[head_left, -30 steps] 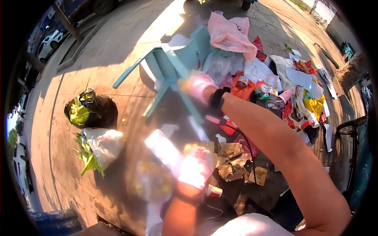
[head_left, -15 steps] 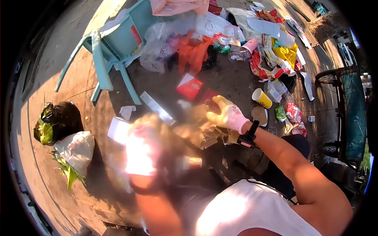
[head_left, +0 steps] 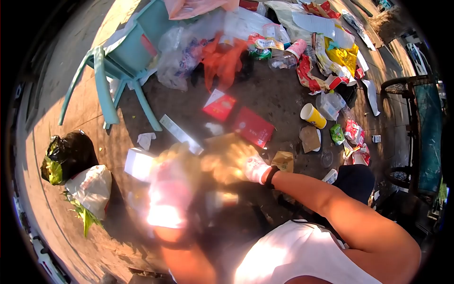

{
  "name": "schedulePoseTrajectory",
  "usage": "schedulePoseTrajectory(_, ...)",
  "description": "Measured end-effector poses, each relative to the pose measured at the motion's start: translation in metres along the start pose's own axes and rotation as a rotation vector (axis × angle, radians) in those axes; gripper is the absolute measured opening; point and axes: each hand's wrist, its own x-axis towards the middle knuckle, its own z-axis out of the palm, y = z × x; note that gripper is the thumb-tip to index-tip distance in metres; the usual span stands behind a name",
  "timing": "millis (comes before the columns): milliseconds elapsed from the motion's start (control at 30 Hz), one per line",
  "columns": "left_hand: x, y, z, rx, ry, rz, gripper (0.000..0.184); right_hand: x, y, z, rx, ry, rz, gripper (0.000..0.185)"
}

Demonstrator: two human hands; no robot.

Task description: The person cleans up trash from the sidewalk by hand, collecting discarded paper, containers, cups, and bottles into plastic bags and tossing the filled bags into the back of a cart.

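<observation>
My left hand (head_left: pixel 171 182), in a pink-and-yellow work glove, hangs low at the centre left and is blurred. A white box (head_left: pixel 137 164) shows beside it, and a long silvery-white box (head_left: pixel 181 134) lies just above. My right hand (head_left: pixel 250 165), gloved alike, is to its right with the fingers pointing left, smeared by motion. A brown blurred piece, seemingly cardboard or paper (head_left: pixel 218 143), is at its fingers; whether it is gripped I cannot tell. Above lie a red-and-white box (head_left: pixel 220 105) and a dark red box (head_left: pixel 254 128). Brown paper (head_left: pixel 283 161) is behind my right wrist.
A pale blue plastic chair (head_left: pixel 106 90) is tipped at the upper left. Black (head_left: pixel 75 154) and white (head_left: pixel 92 189) bags lie left. Plastic bags, an orange-red bag (head_left: pixel 222 61), wrappers and a yellow cup (head_left: pixel 313 116) spread across the top and right. A wheeled cart (head_left: pixel 425 132) stands far right.
My right hand has moved left and down, closer to my left hand, uncovering the dark red box and the brown paper. My left hand stays blurred in nearly the same place.
</observation>
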Motion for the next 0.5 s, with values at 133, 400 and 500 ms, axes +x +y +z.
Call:
schedulePoseTrajectory(133, -0.016, 0.013, -0.016, 0.145, 0.005, 0.116, 0.041, 0.02, 0.001, 0.007, 0.112, -0.039, 0.047, 0.065)
schedulePoseTrajectory(400, -0.061, -0.002, -0.033, 0.079, 0.226, -0.055, 0.038, 0.023, -0.008, 0.038, -0.122, -0.031, 0.133, 0.066)
schedulePoseTrajectory(500, -0.086, -0.011, -0.037, 0.138, 0.221, -0.139, 0.041, 0.029, -0.013, 0.049, -0.286, -0.2, 0.211, 0.069)
